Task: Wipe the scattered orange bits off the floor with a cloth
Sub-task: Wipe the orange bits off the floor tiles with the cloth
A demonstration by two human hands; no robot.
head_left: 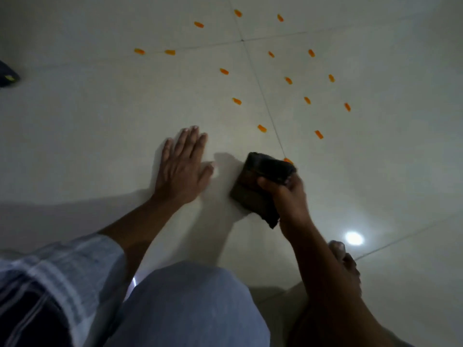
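Observation:
Several small orange bits (262,128) lie scattered over the pale tiled floor (100,121), spread from the centre toward the far right. My right hand (288,196) grips a dark folded cloth (260,181) pressed on the floor. The cloth's far edge touches one orange bit (288,160), which is partly hidden behind it. My left hand (183,166) lies flat on the floor to the left of the cloth, palm down, fingers spread, holding nothing.
A dark object with a yellow mark (8,77) sits at the far left edge. My knee in light trousers (190,301) fills the bottom centre, and a bare foot (343,259) rests at lower right. A lamp reflection (353,238) shines on the tile.

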